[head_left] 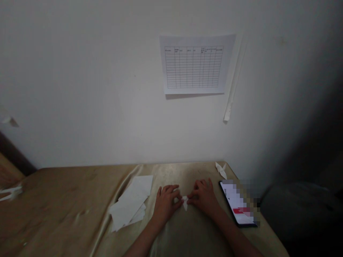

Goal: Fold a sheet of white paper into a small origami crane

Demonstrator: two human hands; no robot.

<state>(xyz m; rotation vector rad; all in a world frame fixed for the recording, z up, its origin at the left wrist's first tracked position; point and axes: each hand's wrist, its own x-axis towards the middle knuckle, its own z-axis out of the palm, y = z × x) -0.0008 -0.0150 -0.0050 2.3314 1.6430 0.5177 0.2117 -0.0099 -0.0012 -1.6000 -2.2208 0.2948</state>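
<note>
Between my two hands is a small folded piece of white paper (185, 204), its pointed end toward me. My left hand (167, 201) pinches its left edge between thumb and index finger, the other fingers raised. From the other side, my right hand (204, 196) pinches the right edge in the same way. Both hands are just above or on the gold cloth; I cannot tell which. A folded white paper figure with pointed ends (221, 170) lies near the table's far right corner. Left of my left hand is a loose stack of white paper sheets (135, 196).
A phone with a lit screen (233, 200) lies right of my right hand. The table (66, 200) has a shiny gold cloth and meets a pale wall (93, 89). A printed table sheet (194, 66) hangs on the wall. A white object (12, 192) is at far left.
</note>
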